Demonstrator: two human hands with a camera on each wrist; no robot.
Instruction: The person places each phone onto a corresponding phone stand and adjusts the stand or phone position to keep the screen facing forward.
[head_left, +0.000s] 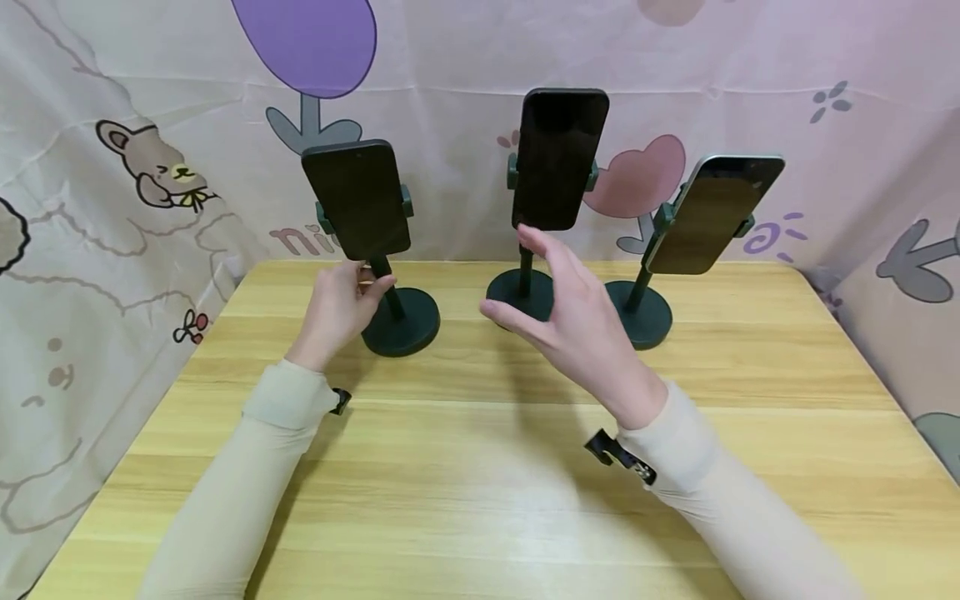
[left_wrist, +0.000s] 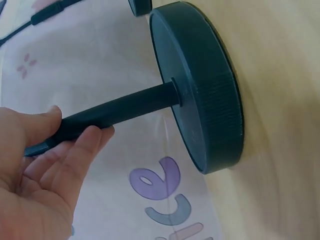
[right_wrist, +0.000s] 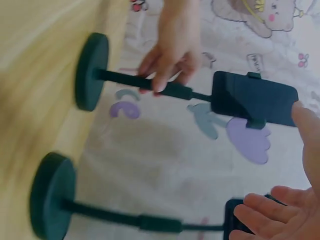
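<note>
In the head view my left hand (head_left: 337, 308) grips the stem of the left dark green phone stand (head_left: 405, 329), below its clamped black phone (head_left: 356, 200). The left wrist view shows the thumb and fingers around the stem (left_wrist: 125, 105), with the round base (left_wrist: 215, 100) at the tabletop. My right hand (head_left: 588, 333) is in the air in front of the middle stand (head_left: 513, 292), its thumb and fingers spread and holding nothing. Above it, the middle stand's black phone (head_left: 561, 158) is upright. In the right wrist view the right hand's fingers (right_wrist: 265, 212) partly cover a phone.
A third stand (head_left: 651, 321) at the right holds a tilted phone with a silver edge (head_left: 716, 215). All three stands are near the back edge of the wooden table (head_left: 450, 500). A printed cloth (head_left: 450, 167) hangs behind them and along both sides.
</note>
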